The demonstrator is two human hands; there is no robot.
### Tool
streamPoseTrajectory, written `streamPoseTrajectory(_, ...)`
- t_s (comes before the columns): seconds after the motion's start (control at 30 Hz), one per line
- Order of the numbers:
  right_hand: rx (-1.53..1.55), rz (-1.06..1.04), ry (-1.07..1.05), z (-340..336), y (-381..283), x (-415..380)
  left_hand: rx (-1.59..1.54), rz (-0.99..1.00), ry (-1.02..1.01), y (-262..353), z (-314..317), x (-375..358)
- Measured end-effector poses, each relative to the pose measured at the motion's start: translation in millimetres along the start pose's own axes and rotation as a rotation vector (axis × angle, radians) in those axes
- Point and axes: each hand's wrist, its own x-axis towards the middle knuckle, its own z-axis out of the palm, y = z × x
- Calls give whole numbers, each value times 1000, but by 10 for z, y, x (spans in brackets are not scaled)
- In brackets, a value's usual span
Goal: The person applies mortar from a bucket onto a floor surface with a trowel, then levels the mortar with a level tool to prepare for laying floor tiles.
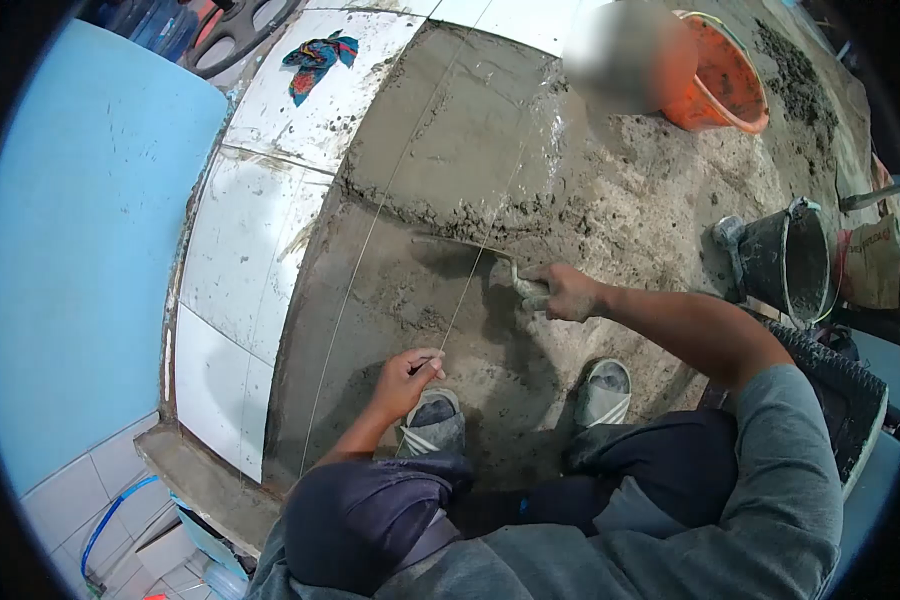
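Observation:
My right hand [570, 293] is wrapped round the handle of a trowel [513, 268]. Its thin blade reaches left, close to a ridge of crumbly mortar [490, 222] along the edge of a smoothed mortar bed [450, 110]. Lower down, my left hand [410, 383] pinches a thin white string [460, 305] between thumb and fingers, just above my left sandal [433, 420]. That string stretches up over the mortar. A second string [348, 290] runs to its left, near the edge of the laid white tiles [240, 240].
A patterned cloth [318, 65] lies on the tiles beside a light blue wall [90, 230]. An orange bucket [715, 80], partly blurred out, stands at the top right. Further right are a black bucket [785, 260], a paper bag [873, 262] and a black tub [840, 395].

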Motion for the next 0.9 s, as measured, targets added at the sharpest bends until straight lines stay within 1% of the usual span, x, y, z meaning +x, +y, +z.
streamPoseTrajectory(0.1,156,42,-38,-70,37,-3,-13,-7,-12,-27,-6,-8)
streamPoseTrajectory(0.13,57,-17,3,-61,93,7,-15,-1,-7,-25,-10,-5)
streamPoseTrajectory(0.23,77,47,-51,-211,189,-20,6,4,-10,-66,-6,12)
streamPoseTrajectory(0.33,-133,150,-88,-461,219,-243,33,22,5,-16,-35,-5)
streamPoseTrajectory(0.43,-229,78,-34,-665,424,-588,21,20,11,-11,-22,-22)
streamPoseTrajectory(0.53,-291,91,168,-840,822,-1014,41,14,7,-107,-32,-6)
streamPoseTrajectory(0.63,-259,337,218,-1061,616,-1512,106,31,20,-215,-2,52)
streamPoseTrajectory(0.73,-88,304,687,-704,617,-1706,141,-2,70,-451,65,28)
streamPoseTrajectory(0.83,659,338,852,-364,982,-1517,204,1,99,-622,113,85)
streamPoseTrajectory(0.9,890,366,818,-106,957,-1195,268,19,122,-677,136,-3)
